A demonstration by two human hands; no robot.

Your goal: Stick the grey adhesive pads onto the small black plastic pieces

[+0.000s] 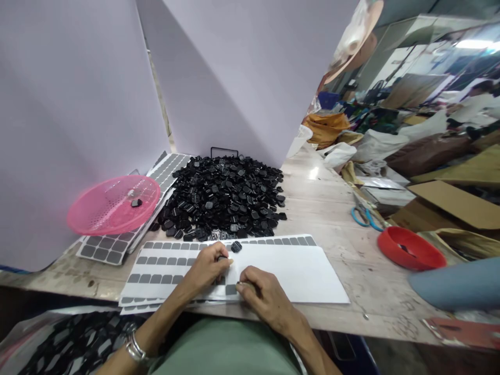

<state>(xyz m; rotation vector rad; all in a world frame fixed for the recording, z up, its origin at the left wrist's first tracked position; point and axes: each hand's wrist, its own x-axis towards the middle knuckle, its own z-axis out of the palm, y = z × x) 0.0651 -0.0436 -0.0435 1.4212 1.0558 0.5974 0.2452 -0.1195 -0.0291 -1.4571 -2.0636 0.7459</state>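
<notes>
On the white sheet (297,276) of grey adhesive pads, both hands work close together. My left hand (207,268) pinches a small black plastic piece (222,257), mostly covered by the fingers. My right hand (265,297) is closed, thumb against fingers, beside a grey pad (232,289) at the end of a row; what it holds, if anything, is hidden. A loose black piece with pale lines (236,246) lies just beyond my left fingertips. Behind the sheet rises a large heap of similar black pieces (226,195). The sheet's right part is bare white.
A pink basket (113,229) with a few small items rests on more pad sheets (105,247) at left. At right are blue-handled scissors (365,217), a red bowl (410,255) and a cardboard box (449,203). Pale panels (226,73) stand behind the heap.
</notes>
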